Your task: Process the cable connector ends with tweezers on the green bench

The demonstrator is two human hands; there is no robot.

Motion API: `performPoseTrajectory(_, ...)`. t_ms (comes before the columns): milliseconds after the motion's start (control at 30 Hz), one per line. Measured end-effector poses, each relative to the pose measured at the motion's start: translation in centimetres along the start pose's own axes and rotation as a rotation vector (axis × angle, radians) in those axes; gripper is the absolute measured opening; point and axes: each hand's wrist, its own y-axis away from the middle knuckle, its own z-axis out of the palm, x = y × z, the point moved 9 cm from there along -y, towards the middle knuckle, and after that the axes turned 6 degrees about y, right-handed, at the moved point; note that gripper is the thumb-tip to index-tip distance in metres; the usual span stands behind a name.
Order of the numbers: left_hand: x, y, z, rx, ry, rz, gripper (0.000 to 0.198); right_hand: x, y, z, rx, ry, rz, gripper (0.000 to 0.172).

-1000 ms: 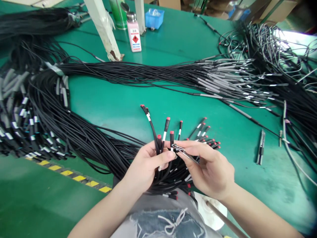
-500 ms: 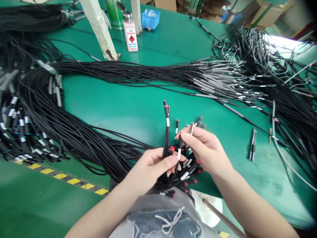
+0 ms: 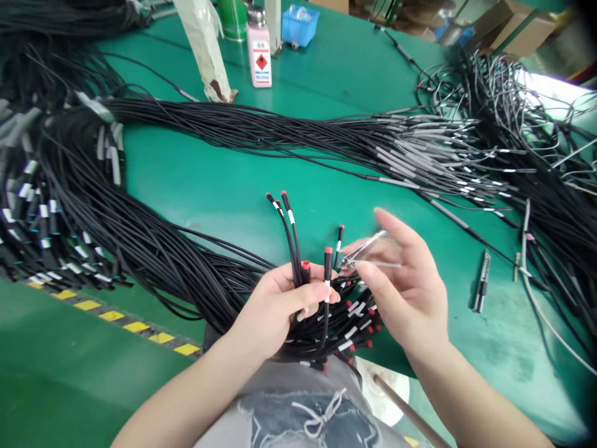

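Several black cables with red-tipped connectors are gripped in my left hand (image 3: 280,302). One cable connector (image 3: 328,267) stands upright between its thumb and fingers, with a white label below its head. Other held cable ends (image 3: 293,227) point up and away to the left. In my right hand (image 3: 403,280) is a silver nail clipper (image 3: 368,252), its lever and body spread apart between thumb and fingers. The clipper's jaws lie just right of the upright connector. More red-ended cables (image 3: 359,317) hang in a bunch below both hands.
A long black cable bundle (image 3: 242,127) crosses the green table (image 3: 261,180); another heap (image 3: 116,205) lies left. A utility knife (image 3: 481,283) rests at right. Behind stand a pink bottle (image 3: 260,56), a white post (image 3: 203,50) and a blue bin (image 3: 299,26).
My right hand has drawn back slightly right from the connector, its fingers spreading and the nail clipper's lever swinging apart. The cables in my left hand have tilted left.
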Motion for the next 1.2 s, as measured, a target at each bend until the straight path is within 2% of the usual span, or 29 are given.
performPoseTrajectory(233,0.0,0.1,-0.4,0.040,0.071,0.007,0.017,-2.3,1.5,0.7,-0.017,0.070,-0.262,0.048)
performPoseTrajectory(900,0.0,0.3,-0.2,0.032,0.050,-0.022,0.022,-2.1,1.7,1.4,-0.087,0.271,-0.275,0.037)
performPoseTrajectory(1000,0.0,0.3,-0.3,0.034,0.031,-0.021,0.022,-2.2,1.9,1.4,-0.088,0.309,-0.314,0.036)
performPoseTrajectory(1100,0.0,0.3,-0.6,0.059,0.010,-0.011,0.023,-2.4,2.0,1.4,-0.084,0.298,-0.365,0.038)
performPoseTrajectory(1200,0.1,0.3,-0.6,0.059,0.010,0.002,0.023,-2.1,1.9,1.4,-0.072,0.239,-0.330,0.040)
